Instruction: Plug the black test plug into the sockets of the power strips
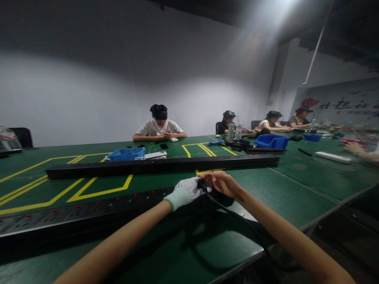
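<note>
- Left hand (186, 191), white-gloved: fingers closed over the right end of the long black plastic power strip (89, 213)
- Right hand (220, 183), bare, at 3 o'clock of it: fingers bent on the thin black cable (237, 216); grip cannot be told
- Cable leaves toward 5 o'clock
- Second long black strip (162, 165) lies at 12 o'clock on the green table (296, 189)

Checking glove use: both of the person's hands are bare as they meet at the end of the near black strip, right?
Not quite: the head view shows the left hand in a white glove; only the right hand is bare. They do meet at the end of the near black strip.
</note>
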A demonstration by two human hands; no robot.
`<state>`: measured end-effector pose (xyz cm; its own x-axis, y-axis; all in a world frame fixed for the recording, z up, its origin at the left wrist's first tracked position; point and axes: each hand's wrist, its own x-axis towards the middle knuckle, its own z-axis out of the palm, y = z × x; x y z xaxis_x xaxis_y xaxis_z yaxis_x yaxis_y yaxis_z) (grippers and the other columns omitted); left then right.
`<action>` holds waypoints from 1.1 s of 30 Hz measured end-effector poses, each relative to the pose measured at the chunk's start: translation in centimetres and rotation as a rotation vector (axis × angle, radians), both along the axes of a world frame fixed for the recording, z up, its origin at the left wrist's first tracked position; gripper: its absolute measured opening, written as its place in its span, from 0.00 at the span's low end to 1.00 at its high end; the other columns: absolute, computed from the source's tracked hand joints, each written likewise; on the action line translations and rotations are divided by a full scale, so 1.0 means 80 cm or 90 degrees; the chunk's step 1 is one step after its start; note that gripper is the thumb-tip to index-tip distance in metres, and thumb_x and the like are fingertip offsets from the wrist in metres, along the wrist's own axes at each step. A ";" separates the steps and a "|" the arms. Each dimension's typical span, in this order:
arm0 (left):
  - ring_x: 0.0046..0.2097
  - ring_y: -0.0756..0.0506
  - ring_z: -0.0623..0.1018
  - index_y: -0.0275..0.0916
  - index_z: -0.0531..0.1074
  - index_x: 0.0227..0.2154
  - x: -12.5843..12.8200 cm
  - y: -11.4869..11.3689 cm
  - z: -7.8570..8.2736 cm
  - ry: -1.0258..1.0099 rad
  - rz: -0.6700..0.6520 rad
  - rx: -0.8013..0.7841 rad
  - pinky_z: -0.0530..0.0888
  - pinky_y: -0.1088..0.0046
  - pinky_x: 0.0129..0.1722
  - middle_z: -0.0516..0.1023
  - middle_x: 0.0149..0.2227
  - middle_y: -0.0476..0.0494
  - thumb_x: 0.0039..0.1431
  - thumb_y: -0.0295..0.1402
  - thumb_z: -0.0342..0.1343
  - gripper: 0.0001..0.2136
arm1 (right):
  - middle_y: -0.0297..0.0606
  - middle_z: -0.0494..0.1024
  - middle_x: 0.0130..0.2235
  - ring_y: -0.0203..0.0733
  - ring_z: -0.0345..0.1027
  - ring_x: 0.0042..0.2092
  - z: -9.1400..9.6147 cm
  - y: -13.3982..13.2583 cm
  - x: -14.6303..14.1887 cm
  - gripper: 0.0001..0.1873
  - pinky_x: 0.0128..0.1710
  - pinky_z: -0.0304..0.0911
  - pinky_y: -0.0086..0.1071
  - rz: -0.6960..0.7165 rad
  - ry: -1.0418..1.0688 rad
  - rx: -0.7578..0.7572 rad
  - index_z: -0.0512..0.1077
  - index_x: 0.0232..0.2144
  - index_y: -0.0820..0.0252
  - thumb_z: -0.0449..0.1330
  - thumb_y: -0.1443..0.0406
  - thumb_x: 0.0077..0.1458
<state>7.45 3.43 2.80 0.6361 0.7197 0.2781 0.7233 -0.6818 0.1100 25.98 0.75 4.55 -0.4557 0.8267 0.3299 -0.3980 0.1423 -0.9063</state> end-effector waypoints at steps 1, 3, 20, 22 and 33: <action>0.42 0.42 0.75 0.38 0.67 0.46 0.000 0.000 0.000 0.006 0.001 0.002 0.70 0.70 0.40 0.75 0.42 0.40 0.60 0.52 0.40 0.24 | 0.41 0.78 0.40 0.48 0.65 0.51 0.001 -0.001 0.000 0.11 0.59 0.45 0.41 0.005 0.002 0.003 0.73 0.18 0.61 0.59 0.63 0.48; 0.43 0.43 0.75 0.39 0.67 0.47 0.000 -0.002 0.000 0.015 -0.006 0.005 0.69 0.71 0.41 0.74 0.44 0.41 0.61 0.51 0.39 0.24 | 0.40 0.78 0.39 0.47 0.65 0.51 0.002 -0.001 -0.001 0.11 0.59 0.44 0.40 0.009 0.004 0.002 0.74 0.19 0.61 0.57 0.64 0.49; 0.43 0.41 0.76 0.39 0.66 0.47 0.000 0.001 -0.002 0.006 0.005 -0.010 0.70 0.70 0.40 0.75 0.43 0.41 0.60 0.51 0.40 0.23 | 0.40 0.78 0.38 0.47 0.65 0.50 0.000 -0.001 -0.001 0.13 0.59 0.42 0.42 0.023 0.010 -0.003 0.73 0.18 0.61 0.54 0.63 0.49; 0.45 0.41 0.75 0.39 0.65 0.48 0.000 0.001 -0.002 0.001 -0.008 -0.003 0.69 0.69 0.42 0.73 0.46 0.40 0.61 0.50 0.40 0.23 | 0.40 0.78 0.37 0.48 0.64 0.50 0.002 -0.004 -0.002 0.13 0.59 0.44 0.43 0.026 0.016 0.010 0.71 0.16 0.60 0.56 0.63 0.49; 0.47 0.41 0.74 0.41 0.63 0.51 0.001 0.004 -0.003 -0.013 -0.005 -0.005 0.68 0.70 0.45 0.72 0.49 0.41 0.59 0.51 0.42 0.24 | 0.39 0.75 0.36 0.47 0.65 0.46 0.007 -0.007 -0.003 0.12 0.57 0.47 0.40 0.032 0.000 -0.001 0.64 0.16 0.58 0.55 0.61 0.47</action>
<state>7.55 3.71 2.54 0.6355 0.7176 0.2850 0.7160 -0.6859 0.1304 25.75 0.20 5.13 -0.4963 0.8037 0.3282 -0.4046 0.1203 -0.9065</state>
